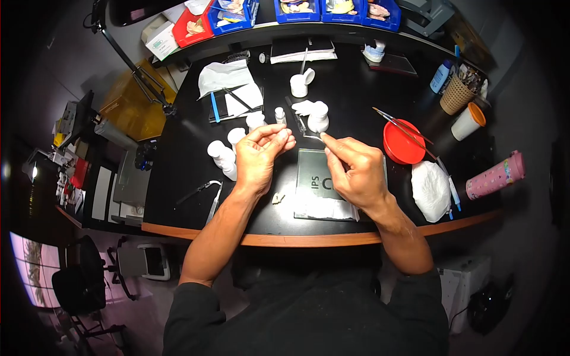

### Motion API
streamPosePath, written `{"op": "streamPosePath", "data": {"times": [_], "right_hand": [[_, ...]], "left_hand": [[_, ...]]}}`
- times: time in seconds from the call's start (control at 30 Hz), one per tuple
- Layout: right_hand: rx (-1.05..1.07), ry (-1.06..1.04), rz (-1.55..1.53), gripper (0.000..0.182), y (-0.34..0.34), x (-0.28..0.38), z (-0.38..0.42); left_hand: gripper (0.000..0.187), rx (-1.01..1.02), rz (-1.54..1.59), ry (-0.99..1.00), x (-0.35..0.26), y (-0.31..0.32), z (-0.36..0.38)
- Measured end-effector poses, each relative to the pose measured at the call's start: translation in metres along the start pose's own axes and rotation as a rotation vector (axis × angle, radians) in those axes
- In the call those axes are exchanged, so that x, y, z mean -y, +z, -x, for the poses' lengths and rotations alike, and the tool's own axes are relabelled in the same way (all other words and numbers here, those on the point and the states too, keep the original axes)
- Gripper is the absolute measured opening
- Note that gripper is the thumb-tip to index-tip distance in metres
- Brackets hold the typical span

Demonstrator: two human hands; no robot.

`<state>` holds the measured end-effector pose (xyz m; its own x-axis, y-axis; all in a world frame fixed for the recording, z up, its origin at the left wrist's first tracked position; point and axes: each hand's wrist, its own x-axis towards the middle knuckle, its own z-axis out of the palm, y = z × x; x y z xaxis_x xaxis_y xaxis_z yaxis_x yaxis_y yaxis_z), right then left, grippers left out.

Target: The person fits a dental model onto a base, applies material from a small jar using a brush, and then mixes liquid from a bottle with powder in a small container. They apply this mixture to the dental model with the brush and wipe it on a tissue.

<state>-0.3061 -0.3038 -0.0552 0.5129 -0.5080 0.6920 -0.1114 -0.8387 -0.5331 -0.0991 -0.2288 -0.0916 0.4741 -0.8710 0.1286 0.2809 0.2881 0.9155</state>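
My left hand (256,161) is raised above the table, its thumb and fingertips pinched together. What lies in that pinch, if anything, is too small to make out. In my right hand (358,172) is a thin metal instrument with a bent tip (312,138), which points toward the left hand. Under the right hand lies a glass slab (307,165) marked "IPS C", its remaining letters covered. A small cream-coloured piece (278,198) rests on the table left of the slab. Several white bottles (221,155) stand around the left hand, and another white bottle (319,118) is just beyond the slab.
To the right are a red bowl (399,145) with brushes across it, a crumpled white tissue (431,191), a pink bottle (496,176) and a cup (468,123). Blue bins (297,16) line the back shelf. Tweezers (215,200) lie at left near the wooden edge (309,239).
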Motion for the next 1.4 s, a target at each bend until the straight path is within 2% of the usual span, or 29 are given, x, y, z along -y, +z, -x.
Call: {"op": "streamPosePath", "data": {"times": [0.17,0.27,0.8,0.9,1.1,1.2,1.3,1.4], "right_hand": [[0.049,0.04,0.01,0.026,-0.002,0.003,0.0],[0.064,0.065,0.012,0.025,-0.001,0.004,-0.001],[0.059,0.092,-0.011,0.023,0.001,0.001,0.001],[-0.014,0.05,-0.032,0.024,0.007,-0.008,0.003],[0.176,0.383,-0.018,0.024,-0.006,0.007,-0.003],[0.127,0.241,-0.072,0.022,-0.002,-0.001,0.0],[0.132,0.362,-0.277,0.023,0.003,-0.007,0.004],[0.192,0.398,-0.237,0.025,-0.004,-0.004,-0.001]], "left_hand": [[0.017,0.125,-0.001,0.117,0.004,0.008,0.005],[0.017,0.167,-0.001,0.115,0.002,0.008,0.006],[0.018,0.214,-0.011,0.093,0.004,0.008,0.007],[0.017,0.214,-0.051,0.094,0.003,0.009,0.008],[0.017,0.235,-0.107,0.099,0.001,0.012,0.01],[0.017,0.229,-0.116,0.091,0.002,0.011,0.008],[0.018,0.223,-0.124,0.092,0.0,0.009,0.007],[0.021,0.251,-0.129,0.048,-0.003,0.008,0.008]]}}
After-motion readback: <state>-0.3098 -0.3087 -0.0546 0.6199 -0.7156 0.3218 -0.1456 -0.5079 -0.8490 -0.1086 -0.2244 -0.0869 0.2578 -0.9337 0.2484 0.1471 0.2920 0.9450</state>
